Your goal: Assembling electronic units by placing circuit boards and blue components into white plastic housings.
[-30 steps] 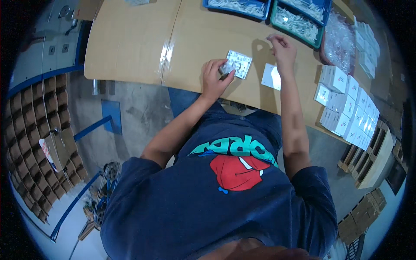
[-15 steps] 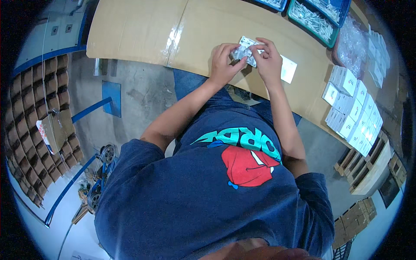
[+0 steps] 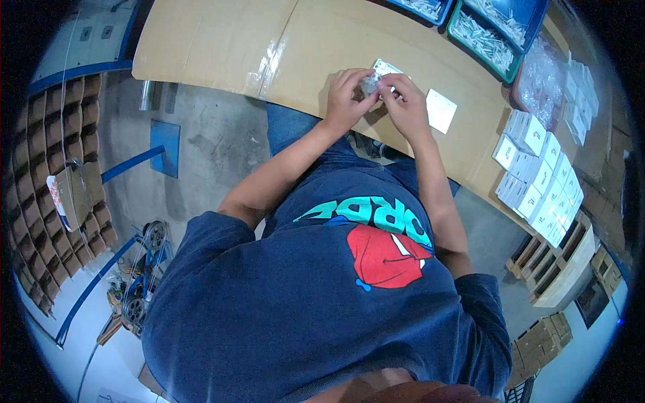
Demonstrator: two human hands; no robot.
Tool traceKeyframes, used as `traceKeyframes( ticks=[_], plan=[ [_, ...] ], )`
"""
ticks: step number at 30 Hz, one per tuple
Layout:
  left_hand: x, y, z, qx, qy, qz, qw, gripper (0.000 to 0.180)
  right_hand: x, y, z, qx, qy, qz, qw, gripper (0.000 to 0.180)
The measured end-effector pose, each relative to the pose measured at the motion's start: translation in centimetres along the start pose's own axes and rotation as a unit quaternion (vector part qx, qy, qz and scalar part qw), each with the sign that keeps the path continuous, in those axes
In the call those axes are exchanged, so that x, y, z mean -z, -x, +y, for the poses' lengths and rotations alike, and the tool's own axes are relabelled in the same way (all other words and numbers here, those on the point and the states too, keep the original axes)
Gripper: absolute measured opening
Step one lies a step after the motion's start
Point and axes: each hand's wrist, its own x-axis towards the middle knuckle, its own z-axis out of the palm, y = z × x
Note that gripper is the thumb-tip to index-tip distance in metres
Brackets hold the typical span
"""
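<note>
Above the near edge of the tan table [image 3: 215, 47], my two hands meet around a small clear plastic bag [image 3: 369, 84]. My left hand [image 3: 345, 98] has its fingers and thumb closed on the bag from the left. From the other side my right hand [image 3: 406, 107] pinches at it, fingertips touching or nearly touching the left ones. A white printed card or flat box [image 3: 385, 67] shows just beyond the fingers, partly covered by them. What the bag contains is too small to make out. Beside my right hand a blank white card [image 3: 441, 111] lies flat on the table.
Blue and green bins [image 3: 478, 37] of small white parts stand at the far right. Near them is a heap of clear plastic bags [image 3: 539, 80]. Stacked small white boxes [image 3: 541, 178] line the right table edge. A wooden pallet [image 3: 554, 262] rests on the floor at right.
My right fingers have come down and closer to my left hand, hiding more of the white printed piece. The whole view has shifted slightly.
</note>
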Motion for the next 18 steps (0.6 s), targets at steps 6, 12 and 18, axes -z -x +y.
traceKeyframes(
  ticks=[6, 12, 18],
  plan=[
    [0.8, -1.2, 2.7, 0.007, 0.038, -0.081, 0.996, 0.043, 3.3, -0.8, 0.7, -0.038, -0.017, -0.106, 0.994, 0.016],
    [1.7, -2.6, 5.1, 0.258, 0.33, -0.187, 0.889, 0.033, 8.3, -2.8, -2.7, -0.128, -0.101, -0.16, 0.974, 0.021],
    [2.9, -5.5, 9.0, 0.335, 0.379, -0.166, 0.847, 0.024, 11.4, -3.2, -6.2, -0.104, -0.093, -0.117, 0.983, 0.021]
  ],
)
